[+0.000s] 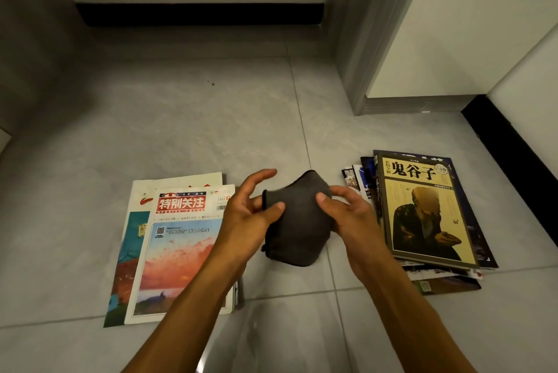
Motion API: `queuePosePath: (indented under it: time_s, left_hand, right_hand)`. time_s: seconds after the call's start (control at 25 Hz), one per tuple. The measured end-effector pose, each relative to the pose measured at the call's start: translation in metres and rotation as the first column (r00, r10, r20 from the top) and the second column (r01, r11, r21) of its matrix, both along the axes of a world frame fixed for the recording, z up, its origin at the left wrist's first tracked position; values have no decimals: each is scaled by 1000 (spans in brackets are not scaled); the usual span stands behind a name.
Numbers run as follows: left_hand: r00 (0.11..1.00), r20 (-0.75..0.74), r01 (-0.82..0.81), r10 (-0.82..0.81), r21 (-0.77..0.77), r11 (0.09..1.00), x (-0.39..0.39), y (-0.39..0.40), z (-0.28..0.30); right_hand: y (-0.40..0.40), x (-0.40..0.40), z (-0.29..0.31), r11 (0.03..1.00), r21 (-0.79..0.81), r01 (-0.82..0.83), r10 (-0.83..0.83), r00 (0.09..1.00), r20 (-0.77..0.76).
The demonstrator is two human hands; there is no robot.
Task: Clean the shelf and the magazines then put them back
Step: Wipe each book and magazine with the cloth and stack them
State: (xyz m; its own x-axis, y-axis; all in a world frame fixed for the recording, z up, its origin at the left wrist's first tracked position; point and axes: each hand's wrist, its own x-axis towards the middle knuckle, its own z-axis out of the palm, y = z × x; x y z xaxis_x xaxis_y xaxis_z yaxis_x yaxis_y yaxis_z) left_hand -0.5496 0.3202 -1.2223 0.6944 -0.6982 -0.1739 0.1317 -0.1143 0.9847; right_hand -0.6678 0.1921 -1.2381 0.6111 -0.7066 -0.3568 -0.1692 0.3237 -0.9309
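On a grey tiled floor (181, 119), two stacks of magazines lie well apart: a taller pile (422, 209) on the person's right, a thinner pair (169, 248) on the left. Between them a dark cloth (294, 221) is held up, the left hand (256, 209) pinching one edge under its thumb, the right hand (344, 209) gripping the other. No shelf is visible. Wiping looks underway; next, the folded cloth likely meets a cover.
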Motion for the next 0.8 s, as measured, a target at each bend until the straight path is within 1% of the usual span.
queuePosePath:
  time_s: [0.04,0.08,0.12,0.16,0.2,0.24,0.28,0.32,0.36,0.4,0.44,0.48,0.52,0.56,0.6,0.64,0.72,0.8]
  left_hand:
    - [999,-33,13,-13,-10,1000,2,1,-4]
    - [997,-53,59,-59,1,998,4,2,-7]
    - [990,-16,138,-138,45,989,4,2,-9]
    - [976,58,202,-209,108,973,3,2,-10]
    - [963,135,211,-234,163,964,2,1,-11]
    - [961,181,174,-207,182,968,2,1,-11]
    - [970,192,119,-151,168,979,2,0,-11]
    - [978,186,69,-96,146,987,3,0,-11]
    - [982,175,47,-70,136,990,5,0,-11]
    - [982,168,61,-87,150,987,8,0,-13]
    - [975,177,100,-135,192,976,9,1,-15]
    - [958,213,137,-192,249,959,8,1,-17]
    - [941,252,149,-226,291,945,7,0,-18]
    - [937,271,135,-219,296,945,6,-1,-20]
    - [947,259,116,-192,281,953,6,-1,-21]
    - [963,222,94,-154,258,962,5,-1,-20]
    - [995,85,25,-45,220,975,5,-2,-17]
    - [996,-29,-79,86,203,976,4,-4,-14]
  right_hand:
    - [-1,-1,-1,999,-46,23,-23,1000,-5]
    - [-2,-3,-2,994,-112,20,-20,1000,-2]
    - [-2,-4,-2,986,-168,6,-4,1000,10]
    - [-4,-5,-2,982,-190,0,7,999,35]
    - [-5,-5,-1,986,-164,-12,25,997,77]
    - [-6,-5,-2,989,-135,-62,77,991,108]
    - [-8,-6,-2,978,-143,-151,166,981,97]
    - [-9,-7,-3,939,-208,-273,282,959,14]
    - [-9,-7,-4,874,-293,-389,371,921,-115]
    - [-9,-7,-7,807,-375,-456,393,889,-234]
    - [-10,-7,-10,767,-440,-467,358,881,-309]
    - [-11,-6,-12,759,-483,-437,301,893,-335]
    - [-13,-6,-12,763,-509,-399,256,909,-329]
    - [-15,-6,-13,772,-521,-364,224,923,-314]
    - [-15,-5,-12,800,-497,-336,215,934,-286]
    - [-13,-5,-12,845,-431,-318,228,942,-247]
    - [-6,-6,-11,926,-212,-312,288,948,-138]
    - [0,-7,-15,952,-70,-299,294,953,-73]
